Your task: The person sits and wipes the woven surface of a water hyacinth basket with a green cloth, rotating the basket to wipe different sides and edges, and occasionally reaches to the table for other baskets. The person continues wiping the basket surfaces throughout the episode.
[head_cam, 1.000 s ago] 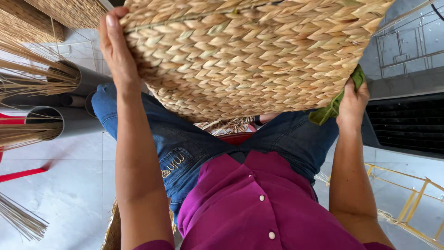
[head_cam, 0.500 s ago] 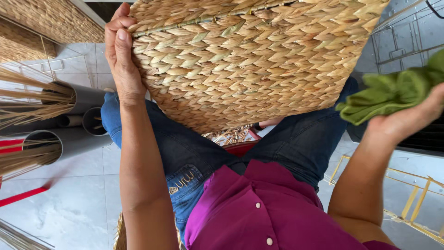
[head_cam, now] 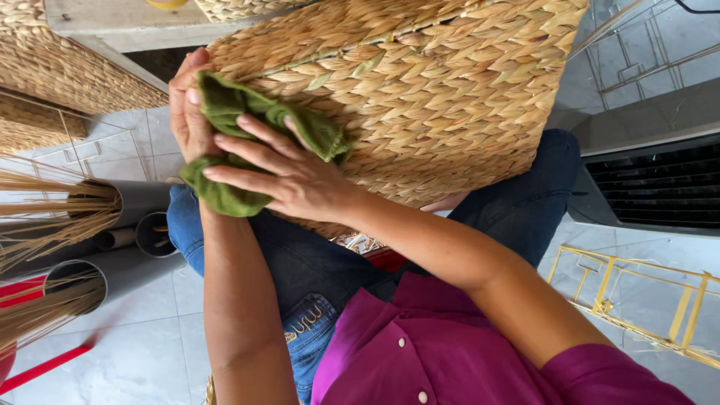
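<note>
At the frame's centre, a coarse woven seagrass basket (head_cam: 420, 97) rests on denim-clad knees. The right hand (head_cam: 289, 176) presses a crumpled green cloth (head_cam: 232, 112) flat-fingered against its left edge, where the left hand (head_cam: 187, 112) grips. Grey pipes (head_cam: 120, 247) holding straw stand lower left.

On my lap: one woven straw basket (head_cam: 420, 97), tilted. My right hand (head_cam: 289, 176) lies flat on a green cloth (head_cam: 247, 127), pressing it to the basket's left side; my left hand (head_cam: 187, 112) grips that edge behind the cloth. Left: grey pipes (head_cam: 127, 225) holding straw stalks.
</note>
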Tool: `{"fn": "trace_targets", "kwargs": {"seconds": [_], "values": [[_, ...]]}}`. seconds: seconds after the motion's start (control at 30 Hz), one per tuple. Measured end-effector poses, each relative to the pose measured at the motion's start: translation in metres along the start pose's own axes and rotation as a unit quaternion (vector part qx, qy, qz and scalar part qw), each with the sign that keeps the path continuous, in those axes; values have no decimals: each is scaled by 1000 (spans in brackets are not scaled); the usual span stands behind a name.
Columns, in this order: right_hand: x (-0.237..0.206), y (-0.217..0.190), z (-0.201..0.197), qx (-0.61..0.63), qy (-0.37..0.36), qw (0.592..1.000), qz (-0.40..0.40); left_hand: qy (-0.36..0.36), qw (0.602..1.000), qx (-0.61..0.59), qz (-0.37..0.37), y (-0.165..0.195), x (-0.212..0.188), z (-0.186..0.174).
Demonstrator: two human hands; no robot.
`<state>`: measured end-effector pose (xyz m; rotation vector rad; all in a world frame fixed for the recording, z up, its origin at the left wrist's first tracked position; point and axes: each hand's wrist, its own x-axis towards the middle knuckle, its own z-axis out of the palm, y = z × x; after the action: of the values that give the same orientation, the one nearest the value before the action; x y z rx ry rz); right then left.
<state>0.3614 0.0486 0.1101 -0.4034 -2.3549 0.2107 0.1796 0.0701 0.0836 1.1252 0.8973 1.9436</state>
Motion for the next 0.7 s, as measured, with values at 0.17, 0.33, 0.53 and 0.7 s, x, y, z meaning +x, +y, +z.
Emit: {"fn": "trace_targets", "kwargs": {"seconds": [0.17,0.33,0.53,0.7], "values": [[-59,81,-51,-48,28,998,36,-25,998,61,5,-5,0,9],[-142,161,-147,-160,222,932,238,-26,999,34,21,-9,7,19],[-151,151,-132,3,311,878,363,-18,1000,-19,-5,-9,5,25],[-71,50,-30,-32,199,947,249,-24,999,-25,0,-3,4,23]]}}
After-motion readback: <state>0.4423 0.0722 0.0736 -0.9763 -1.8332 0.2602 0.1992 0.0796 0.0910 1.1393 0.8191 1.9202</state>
